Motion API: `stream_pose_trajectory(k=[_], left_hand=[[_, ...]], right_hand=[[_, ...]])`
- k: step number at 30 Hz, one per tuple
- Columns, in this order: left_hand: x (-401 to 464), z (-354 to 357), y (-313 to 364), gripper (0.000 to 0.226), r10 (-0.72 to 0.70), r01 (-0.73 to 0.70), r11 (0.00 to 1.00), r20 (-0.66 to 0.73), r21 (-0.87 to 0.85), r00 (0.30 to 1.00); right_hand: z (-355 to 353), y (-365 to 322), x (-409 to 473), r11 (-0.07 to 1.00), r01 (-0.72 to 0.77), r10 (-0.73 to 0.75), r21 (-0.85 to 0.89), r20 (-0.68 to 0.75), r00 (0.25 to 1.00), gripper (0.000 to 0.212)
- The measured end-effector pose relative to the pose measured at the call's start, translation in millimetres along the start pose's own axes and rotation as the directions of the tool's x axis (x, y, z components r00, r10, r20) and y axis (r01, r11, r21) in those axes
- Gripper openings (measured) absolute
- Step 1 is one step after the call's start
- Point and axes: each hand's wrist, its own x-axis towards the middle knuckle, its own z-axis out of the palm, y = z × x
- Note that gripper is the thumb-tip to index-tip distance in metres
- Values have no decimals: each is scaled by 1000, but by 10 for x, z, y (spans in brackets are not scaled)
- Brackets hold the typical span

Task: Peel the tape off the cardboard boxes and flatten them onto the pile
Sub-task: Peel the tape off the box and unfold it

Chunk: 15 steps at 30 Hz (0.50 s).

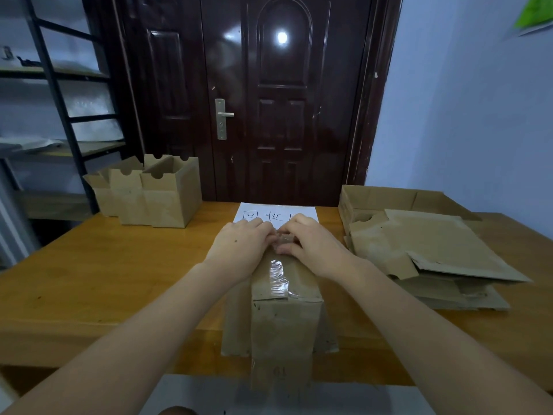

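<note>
Dead centre on the bench [104, 274], right under my view, stands the box [285, 319] I'm working on, its taped face turned up. A strip of clear tape [279, 278] runs along that face, and its long axis points straight away from me toward the dark door [281, 100]; the box's own length lies the same way, near end hanging toward the bench edge, far end under my hands. Flaps splay out low on both sides of it.

My left hand [239, 250] and right hand [314, 247] meet at the far end of the strip, fingers [282, 250] curled and pinching at what looks like a crumpled lifted bit of tape. I judge the peel has only begun: most of the strip lies stuck and glossy on the cardboard.

Beyond my hands a white sheet with handwriting [269, 214] lies flat on the bench. To the right sits the pile of flattened boxes [434, 256], several layers deep, so a good share is done. At far left three open boxes [149, 193] stand upright, not yet flattened. Further left is a metal shelf rack [57, 94].
</note>
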Motion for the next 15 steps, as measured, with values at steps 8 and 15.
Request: stream_pose_trajectory(k=[8, 15], left_hand=[[-95, -202, -45, 25, 23, 14, 941, 104, -339, 994], [-151, -104, -49, 46, 124, -127, 976, -26, -176, 992]], right_hand=[[26, 41, 1, 997, 5, -6, -79, -15, 1000, 35], [-72, 2, -85, 1000, 19, -19, -7, 79, 997, 47]])
